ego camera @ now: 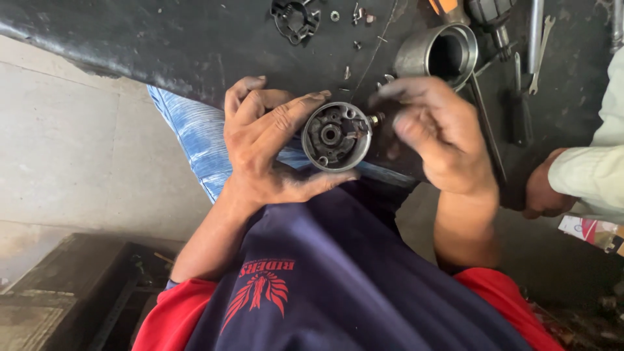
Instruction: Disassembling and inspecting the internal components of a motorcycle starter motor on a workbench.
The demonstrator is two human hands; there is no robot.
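Observation:
My left hand (266,146) grips a round metal end cap (336,136), a shallow grey cup with a hub and small fittings inside, its open face turned up at me. The thumb lies under its lower rim and the fingers over its upper rim. My right hand (439,130) is at the cap's right side, blurred, with fingertips pinched at a small brass stud (376,118) on the rim. Both hands hover over the near edge of a dark greasy workbench (182,45).
On the bench lie a grey metal cylinder housing (441,55), a black bracket part (294,18), several small screws and washers (356,14), spanners and a screwdriver (534,45) at the right. Another person's hand and pale sleeve (572,179) rest at the right edge. A dark box (78,286) sits on the floor at lower left.

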